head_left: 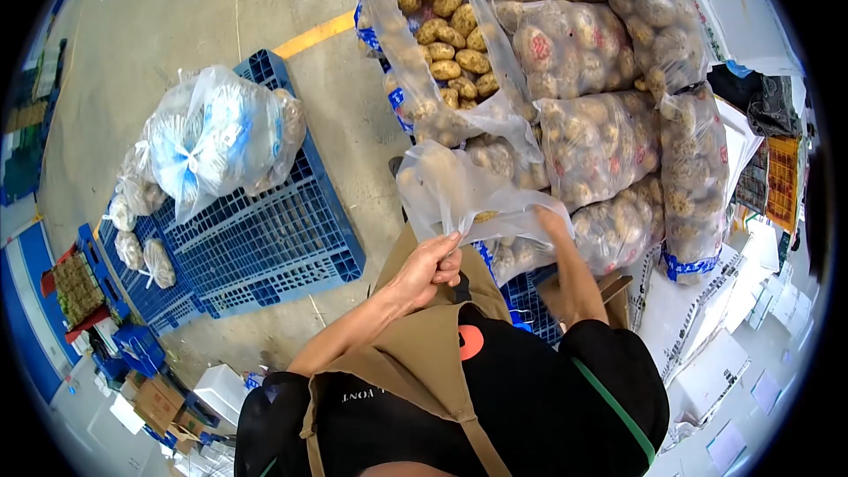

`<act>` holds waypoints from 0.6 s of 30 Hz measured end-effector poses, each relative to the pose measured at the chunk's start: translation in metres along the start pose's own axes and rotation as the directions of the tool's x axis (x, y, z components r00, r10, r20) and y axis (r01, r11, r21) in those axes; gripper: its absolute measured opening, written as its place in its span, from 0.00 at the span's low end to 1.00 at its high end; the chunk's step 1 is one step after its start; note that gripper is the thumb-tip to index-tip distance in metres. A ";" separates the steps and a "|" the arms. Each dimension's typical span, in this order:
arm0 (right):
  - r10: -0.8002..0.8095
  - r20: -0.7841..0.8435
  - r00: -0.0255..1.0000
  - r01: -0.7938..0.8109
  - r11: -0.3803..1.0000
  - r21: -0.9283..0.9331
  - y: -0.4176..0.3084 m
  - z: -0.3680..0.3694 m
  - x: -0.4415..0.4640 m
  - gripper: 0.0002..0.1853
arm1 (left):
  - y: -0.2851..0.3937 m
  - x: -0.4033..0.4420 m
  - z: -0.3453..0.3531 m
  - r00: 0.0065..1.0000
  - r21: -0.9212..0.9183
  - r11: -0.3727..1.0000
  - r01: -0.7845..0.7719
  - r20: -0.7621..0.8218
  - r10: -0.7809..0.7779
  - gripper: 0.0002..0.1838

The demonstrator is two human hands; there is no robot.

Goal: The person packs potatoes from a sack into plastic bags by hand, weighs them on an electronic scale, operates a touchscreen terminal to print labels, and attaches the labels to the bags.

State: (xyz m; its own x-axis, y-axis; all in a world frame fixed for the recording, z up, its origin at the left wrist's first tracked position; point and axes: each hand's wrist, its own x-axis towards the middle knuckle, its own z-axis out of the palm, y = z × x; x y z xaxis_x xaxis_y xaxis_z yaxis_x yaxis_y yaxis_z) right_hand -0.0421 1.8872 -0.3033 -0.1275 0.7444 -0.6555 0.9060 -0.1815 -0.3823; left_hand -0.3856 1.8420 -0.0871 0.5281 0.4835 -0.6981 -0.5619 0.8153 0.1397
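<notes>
My left hand (430, 269) is closed on the edge of a translucent plastic bag (442, 181), fingers curled and thumb pressed on the film. At the bag's other side, my right hand (554, 223) grips the film; its fingertips are partly hidden. The film stretches between both hands, and a potato shows dimly beneath it. Beyond the bag lies an open sack of potatoes (450, 26), its plastic folded back around loose yellow-brown potatoes (473, 60). Filled potato sacks (596, 141) with red print are stacked to the right of my hands.
On the left a blue plastic pallet (291, 230) carries a large knotted bag (208, 137) and several smaller bags (157, 263). White foam boxes (707, 371) stand at the right. Cardboard boxes (157, 402) sit at lower left. A yellow line (315, 35) crosses the concrete floor.
</notes>
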 end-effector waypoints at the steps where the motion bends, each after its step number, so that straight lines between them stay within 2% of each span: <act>1: -0.061 0.043 0.997 0.063 0.997 -0.044 0.011 -0.007 0.001 0.20 | -0.004 -0.008 -0.001 1.000 -0.021 1.000 -0.019 0.002 0.020 0.20; 4: -0.222 0.208 0.953 0.256 0.954 -0.157 0.021 -0.018 -0.012 0.22 | -0.015 -0.035 -0.006 0.986 -0.064 0.991 -0.119 -0.121 0.110 0.21; 5: -0.045 0.155 0.987 0.086 0.960 -0.266 0.009 -0.021 -0.016 0.19 | -0.017 -0.044 -0.009 0.979 -0.056 0.986 -0.159 -0.138 0.150 0.23; 8: -0.212 0.011 0.977 0.205 0.924 -0.324 -0.054 -0.048 -0.025 0.17 | -0.023 -0.059 -0.024 0.949 -0.189 0.941 -0.282 -0.200 0.244 0.26; 12: -0.210 0.132 0.969 0.243 0.916 -0.320 -0.131 -0.070 -0.021 0.18 | -0.016 -0.067 -0.042 0.908 -0.369 0.835 -0.409 -0.252 0.333 0.30; 13: -0.307 0.078 0.949 0.316 0.911 -0.265 -0.126 -0.060 -0.010 0.18 | -0.016 -0.067 -0.049 0.905 -0.405 0.811 -0.422 -0.249 0.346 0.31; 16: -0.192 0.283 0.940 0.281 0.905 -0.320 -0.125 -0.046 0.018 0.16 | -0.019 -0.068 -0.054 0.894 -0.442 0.778 -0.447 -0.261 0.365 0.34; 17: -0.283 0.351 0.892 0.404 0.849 -0.341 -0.123 -0.044 0.025 0.17 | -0.021 -0.067 -0.057 0.893 -0.439 0.779 -0.448 -0.263 0.365 0.34; 18: -0.326 0.412 0.851 0.454 0.850 -0.266 -0.132 -0.051 0.024 0.17 | -0.023 -0.066 -0.057 0.894 -0.437 0.782 -0.444 -0.267 0.359 0.34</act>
State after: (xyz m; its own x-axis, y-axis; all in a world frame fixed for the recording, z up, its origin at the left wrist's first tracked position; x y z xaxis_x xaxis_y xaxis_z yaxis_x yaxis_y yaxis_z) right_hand -0.1440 1.9620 -0.2354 -0.5696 0.4283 -0.7015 0.8200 0.3544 -0.4495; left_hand -0.4438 1.7735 -0.0843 0.1009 0.6400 -0.7618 -0.9524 0.2836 0.1122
